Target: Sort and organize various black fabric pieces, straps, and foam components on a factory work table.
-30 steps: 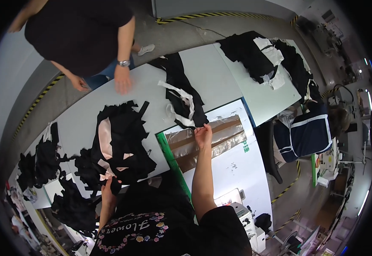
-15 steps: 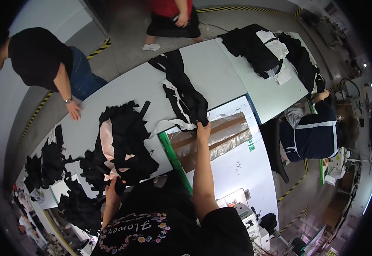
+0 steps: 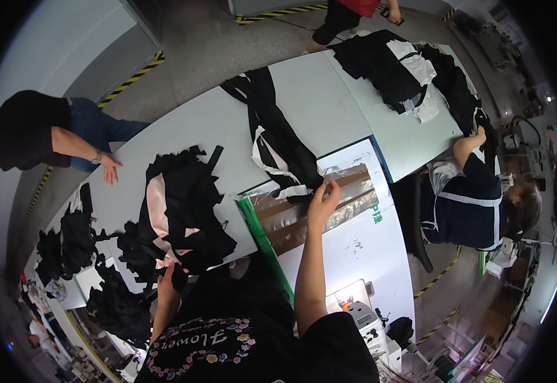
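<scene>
At the near edge of a heap of cut black cloth pieces (image 3: 192, 198) with pale pink parts, my left hand (image 3: 167, 287) is closed on a pink cloth piece (image 3: 165, 262); the heap partly hides its fingers. My right hand (image 3: 323, 203) is beside the near end of long black cloth strips (image 3: 278, 137) with white edging. Its fingers are loosely curled and apart from the thumb, and the cloth end lies against the thumb side. These strips run from the table's far edge onto a taped board (image 3: 349, 220) with brown and clear tape.
Black garments with white pieces (image 3: 387, 70) lie on the far right table section. A person in dark blue (image 3: 464, 204) handles cloth there; another (image 3: 29, 131) rests a hand on the table at left. More black piles (image 3: 115, 309) and a white machine (image 3: 371, 329) are nearby.
My right hand has shifted right and its fingers have loosened; the strips' near end has moved right too. My left hand stays put. The person in red has walked right.
</scene>
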Demonstrator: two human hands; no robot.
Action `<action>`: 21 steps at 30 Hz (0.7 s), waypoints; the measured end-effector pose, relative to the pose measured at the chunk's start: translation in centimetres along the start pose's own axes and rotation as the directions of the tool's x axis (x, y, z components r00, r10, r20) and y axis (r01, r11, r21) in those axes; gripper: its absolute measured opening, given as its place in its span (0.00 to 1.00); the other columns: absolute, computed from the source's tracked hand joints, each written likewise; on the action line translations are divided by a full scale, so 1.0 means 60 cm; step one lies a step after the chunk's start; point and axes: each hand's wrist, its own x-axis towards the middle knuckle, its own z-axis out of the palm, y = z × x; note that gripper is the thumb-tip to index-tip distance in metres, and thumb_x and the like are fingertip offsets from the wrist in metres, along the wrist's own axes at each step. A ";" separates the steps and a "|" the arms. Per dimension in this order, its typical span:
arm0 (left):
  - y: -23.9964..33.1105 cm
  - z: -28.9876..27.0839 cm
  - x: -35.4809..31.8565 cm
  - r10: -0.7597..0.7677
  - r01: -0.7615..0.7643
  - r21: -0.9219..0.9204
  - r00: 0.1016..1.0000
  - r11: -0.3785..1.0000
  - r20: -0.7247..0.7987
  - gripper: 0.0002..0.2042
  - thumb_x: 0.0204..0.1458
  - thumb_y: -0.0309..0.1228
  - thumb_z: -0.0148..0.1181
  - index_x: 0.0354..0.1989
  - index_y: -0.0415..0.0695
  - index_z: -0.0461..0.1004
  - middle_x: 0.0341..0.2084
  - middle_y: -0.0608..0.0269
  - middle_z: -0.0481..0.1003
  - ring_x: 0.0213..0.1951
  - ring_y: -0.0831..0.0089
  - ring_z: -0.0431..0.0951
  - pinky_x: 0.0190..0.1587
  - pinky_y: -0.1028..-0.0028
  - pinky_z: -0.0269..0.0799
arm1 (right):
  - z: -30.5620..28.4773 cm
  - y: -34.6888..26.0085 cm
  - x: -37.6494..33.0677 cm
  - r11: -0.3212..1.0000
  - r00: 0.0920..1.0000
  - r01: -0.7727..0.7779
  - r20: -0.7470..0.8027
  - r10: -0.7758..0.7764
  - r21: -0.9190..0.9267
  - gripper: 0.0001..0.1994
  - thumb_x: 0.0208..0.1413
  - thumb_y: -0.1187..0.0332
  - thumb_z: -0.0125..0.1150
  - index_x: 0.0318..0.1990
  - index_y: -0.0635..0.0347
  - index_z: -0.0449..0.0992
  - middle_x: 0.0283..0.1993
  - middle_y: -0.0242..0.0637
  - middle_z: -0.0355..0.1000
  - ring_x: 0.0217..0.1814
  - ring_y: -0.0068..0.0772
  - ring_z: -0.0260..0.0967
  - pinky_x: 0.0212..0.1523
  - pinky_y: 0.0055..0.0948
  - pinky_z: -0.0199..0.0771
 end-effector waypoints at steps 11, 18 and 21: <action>0.007 0.014 -0.005 -0.063 0.063 0.020 0.998 0.998 -0.021 0.13 0.58 0.37 0.52 0.38 0.38 0.72 0.26 0.59 0.76 0.31 0.72 0.77 0.37 0.77 0.70 | 0.103 0.031 0.067 0.895 0.717 0.370 0.689 -0.104 -0.250 0.10 0.44 0.67 0.64 0.37 0.56 0.78 0.37 0.42 0.74 0.36 0.47 0.70 0.36 0.39 0.69; -0.002 0.004 0.000 -0.083 0.082 -0.026 0.995 0.996 -0.052 0.13 0.58 0.37 0.53 0.38 0.38 0.72 0.25 0.58 0.77 0.30 0.71 0.77 0.36 0.76 0.72 | 0.083 0.027 0.135 0.697 0.459 -0.714 0.796 0.394 0.067 0.19 0.59 0.54 0.55 0.39 0.64 0.79 0.34 0.34 0.75 0.34 0.22 0.68 0.35 0.20 0.65; 0.000 0.011 0.001 -0.082 0.080 -0.042 0.996 0.996 -0.040 0.13 0.58 0.37 0.53 0.38 0.38 0.72 0.26 0.58 0.77 0.31 0.71 0.77 0.36 0.76 0.72 | 0.071 0.027 0.148 0.583 0.413 -0.799 0.841 0.351 0.149 0.19 0.61 0.55 0.52 0.45 0.64 0.76 0.37 0.37 0.76 0.37 0.25 0.71 0.38 0.22 0.69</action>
